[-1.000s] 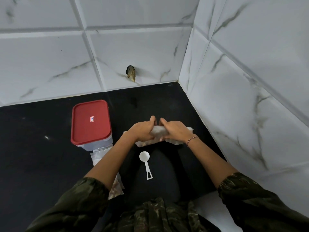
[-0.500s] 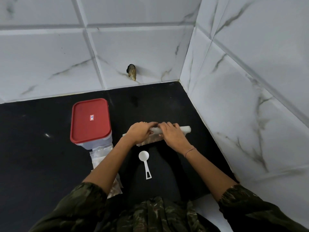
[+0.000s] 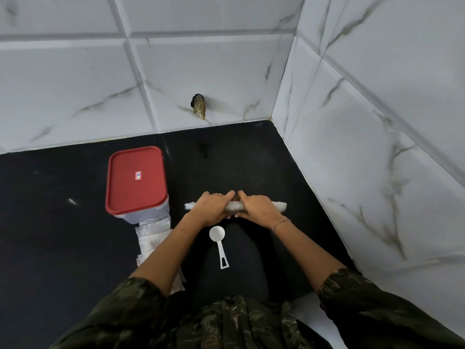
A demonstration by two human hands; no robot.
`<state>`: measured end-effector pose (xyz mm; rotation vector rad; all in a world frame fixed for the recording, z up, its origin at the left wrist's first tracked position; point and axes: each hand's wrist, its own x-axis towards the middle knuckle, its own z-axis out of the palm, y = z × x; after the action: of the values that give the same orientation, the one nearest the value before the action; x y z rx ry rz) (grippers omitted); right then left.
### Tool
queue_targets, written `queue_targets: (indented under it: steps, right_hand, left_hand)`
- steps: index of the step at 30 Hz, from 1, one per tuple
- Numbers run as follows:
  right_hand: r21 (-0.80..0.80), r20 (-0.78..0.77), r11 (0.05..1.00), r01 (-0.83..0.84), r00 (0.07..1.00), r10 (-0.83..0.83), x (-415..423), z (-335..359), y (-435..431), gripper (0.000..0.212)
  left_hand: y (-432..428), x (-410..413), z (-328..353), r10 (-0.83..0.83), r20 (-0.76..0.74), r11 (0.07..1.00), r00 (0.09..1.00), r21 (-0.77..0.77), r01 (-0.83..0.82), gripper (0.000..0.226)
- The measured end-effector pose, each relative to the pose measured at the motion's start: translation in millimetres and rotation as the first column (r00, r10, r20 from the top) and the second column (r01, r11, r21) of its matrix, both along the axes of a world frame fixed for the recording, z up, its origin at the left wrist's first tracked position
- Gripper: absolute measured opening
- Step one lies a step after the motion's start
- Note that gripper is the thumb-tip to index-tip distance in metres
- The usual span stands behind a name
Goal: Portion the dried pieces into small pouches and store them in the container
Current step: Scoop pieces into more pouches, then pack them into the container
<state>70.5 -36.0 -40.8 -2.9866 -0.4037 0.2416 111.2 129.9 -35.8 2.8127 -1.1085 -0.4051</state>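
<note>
White tiled walls with grey marble lines (image 3: 226,71) meet in a corner on the far right, and a shiny black counter (image 3: 50,222) runs along under them. On the left of the counter sits a clear plastic box with a red lid (image 3: 136,180). The lid is on, so I think it waits there for the pouches. In the middle lies a long white see-through bag rolled into a tube (image 3: 278,205). The left hand (image 3: 212,210) and the right hand (image 3: 259,210) sit side by side on it, fingers curled round the roll, likely to keep it tight so nothing spills. The dried pieces are probably inside, but I cannot tell. A pile of small clear pouches (image 3: 151,238) lies just near the box, easy to grab. A small white plastic scoop (image 3: 219,245) lies near the hands, ready for use.
</note>
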Motion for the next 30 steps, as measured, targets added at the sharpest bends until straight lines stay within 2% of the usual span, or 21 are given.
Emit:
queue_targets:
  steps: [3,5,10,15,18,21,24,26,28,30]
  right_hand:
    - [0.014,-0.045,1.000,0.026,0.999,-0.026,1.6,-0.8,1.0,0.047]
    - [0.070,-0.070,0.997,0.045,0.997,-0.040,-0.2,3.4,1.2,0.049]
    - [0.342,-0.109,0.930,0.137,0.988,-0.106,-10.0,2.4,-14.5,0.037]
    - [0.250,0.006,0.964,0.092,0.995,-0.096,-8.0,-10.0,-18.3,0.033]
    - [0.195,-0.003,0.970,0.147,0.989,-0.149,-3.1,-12.4,-12.0,0.036]
    - [0.165,-0.053,0.963,0.215,0.977,-0.209,1.1,-13.6,-8.2,0.039]
    - [0.132,-0.068,0.964,0.231,0.972,-0.224,3.1,-15.2,-5.4,0.037]
    - [0.193,-0.065,0.943,0.273,0.962,-0.265,4.2,-17.6,-4.2,0.030]
    - [0.288,-0.105,0.899,0.329,0.944,-0.311,5.5,-17.3,-3.4,0.025]
    - [0.309,-0.168,0.882,0.355,0.933,-0.317,7.8,-15.1,-2.0,0.024]
  left_hand:
    - [-0.8,1.0,2.6,-0.007,0.010,1.000,1.000,0.000,0.007,0.031]
    - [0.0,3.5,3.7,-0.014,0.017,0.999,1.000,0.039,0.013,0.030]
    - [9.0,11.0,7.0,0.011,-0.096,0.997,0.995,0.081,-0.004,0.042]
    - [9.3,16.8,11.5,0.084,-0.092,0.996,0.992,-0.003,-0.085,0.034]
    - [2.0,12.0,10.2,0.113,-0.045,0.993,0.993,0.049,-0.111,0.032]
    - [-3.2,8.0,7.1,0.231,0.001,0.972,0.973,-0.035,-0.231,0.028]
    - [-5.3,2.9,11.7,0.282,0.186,0.960,0.941,-0.059,-0.275,0.028]
    - [-10.0,-6.4,14.1,0.236,0.267,0.971,0.934,-0.020,-0.239,0.023]
    - [-18.4,-21.5,13.1,0.235,0.266,0.971,0.935,-0.021,-0.238,0.019]
    - [-24.6,-36.8,10.2,0.294,0.248,0.956,0.923,-0.050,-0.291,0.023]
